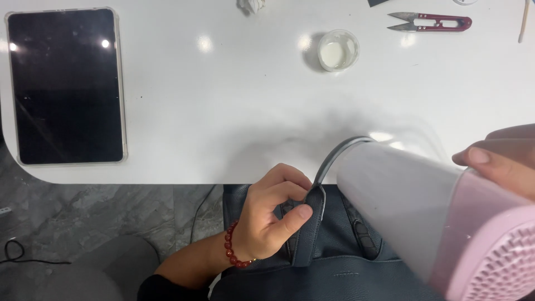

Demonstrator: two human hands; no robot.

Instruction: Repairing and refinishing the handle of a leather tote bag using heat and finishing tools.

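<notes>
My left hand (274,214), with a red bead bracelet at the wrist, pinches the base of a dark grey bag's strap (316,209) between thumb and fingers. The grey leather bag (334,273) lies below the table edge in front of me, and its strap arches up toward the table. My right hand (501,159) grips a pink and white hair dryer (423,223). The dryer's pale nozzle points at the strap, close to my left hand's fingertips.
A white table (223,100) carries a dark tablet in a clear case (66,86) at the left, a small clear round cup (338,50), red-handled thread snips (432,22) and a crumpled white scrap (252,5). Grey stone floor (83,223) shows below left.
</notes>
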